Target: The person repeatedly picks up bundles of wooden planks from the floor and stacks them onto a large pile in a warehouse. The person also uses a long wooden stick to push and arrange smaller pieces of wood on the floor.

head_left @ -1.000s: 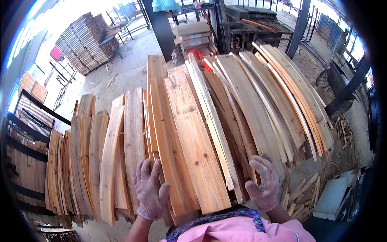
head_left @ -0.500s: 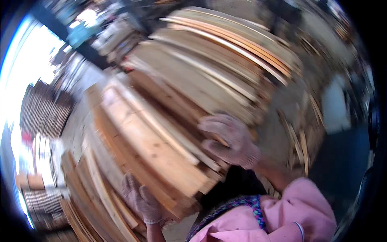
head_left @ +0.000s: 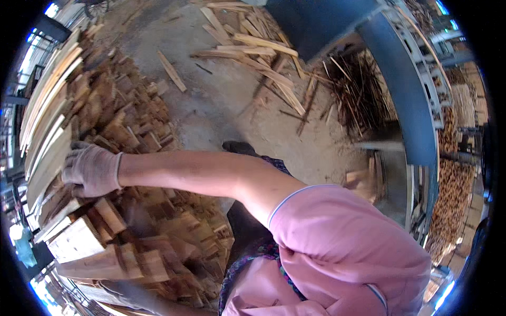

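My right arm reaches across to the left, and my gloved right hand [head_left: 92, 169] is at the stack of wooden boards [head_left: 100, 263]. Its fingers are bent over toward the boards, with the thumb on the near side; what lies inside the grasp is hidden. Close below that hand, a pale plank [head_left: 76, 242] shows its bright face. My left hand [head_left: 120, 293] is low at the left, beside the lower boards. Blur and shadow cover its fingers. Rough, uneven board ends face me along the stack.
Loose wood strips [head_left: 258, 47] lie scattered on the concrete floor [head_left: 205, 105] ahead. A heap of thin dark sticks [head_left: 361, 89] sits below a blue metal machine [head_left: 392, 79] at the right. Farther right stands a tall pile of stacked wood [head_left: 453, 179].
The view has swung to the right, so the stack now sits at the left. My right hand, earlier apart from the boards with open fingers, is now bent over the stack.
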A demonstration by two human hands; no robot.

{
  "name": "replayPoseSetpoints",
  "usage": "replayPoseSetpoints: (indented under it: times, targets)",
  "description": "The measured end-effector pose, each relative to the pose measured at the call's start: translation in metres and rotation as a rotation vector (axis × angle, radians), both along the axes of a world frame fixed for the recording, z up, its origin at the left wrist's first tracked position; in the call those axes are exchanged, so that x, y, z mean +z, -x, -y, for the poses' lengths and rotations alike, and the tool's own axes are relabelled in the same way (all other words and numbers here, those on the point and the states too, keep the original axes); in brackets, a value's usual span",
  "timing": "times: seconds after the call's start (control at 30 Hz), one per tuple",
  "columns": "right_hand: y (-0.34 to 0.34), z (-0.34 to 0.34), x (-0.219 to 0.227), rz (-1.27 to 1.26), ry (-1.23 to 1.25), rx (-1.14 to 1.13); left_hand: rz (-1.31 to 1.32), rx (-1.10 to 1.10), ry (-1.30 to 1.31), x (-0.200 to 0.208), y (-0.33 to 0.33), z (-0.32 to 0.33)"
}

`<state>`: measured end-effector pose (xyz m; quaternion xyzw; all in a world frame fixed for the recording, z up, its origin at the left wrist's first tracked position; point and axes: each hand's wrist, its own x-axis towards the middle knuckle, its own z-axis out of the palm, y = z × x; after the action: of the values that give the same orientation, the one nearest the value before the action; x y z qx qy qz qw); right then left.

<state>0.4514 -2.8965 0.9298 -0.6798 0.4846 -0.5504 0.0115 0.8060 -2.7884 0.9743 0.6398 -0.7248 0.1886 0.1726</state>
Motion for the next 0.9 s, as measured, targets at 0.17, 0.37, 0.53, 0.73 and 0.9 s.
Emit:
replayPoseSetpoints:
  times: [0.17,0.37,0.53,0.73,0.9]
  targets:
    - [0.038,-0.19,-0.118,0.216,-0.754,-0.113,-0.358,-0.01,-0.097,-0.003,0.034,-0.01]
    - [0.074,-0.641,-0.398,0.289,-1.694,-0.558,-0.262,-0.183,0.003,-0.028,0.079,-0.018]
    - [0.032,-0.908,-0.289,0.868,-1.885,-1.089,-0.16,-0.266,0.18,-0.043,0.1,-0.046]
    - [-0.121,-1.036,-0.319,0.967,-1.731,-1.277,-0.155,-0.416,0.291,-0.071,0.138,-0.099]
    - [-0.243,-1.03,-0.325,1.286,-1.557,-0.975,-0.104,-0.503,0.367,-0.086,0.138,-0.172]
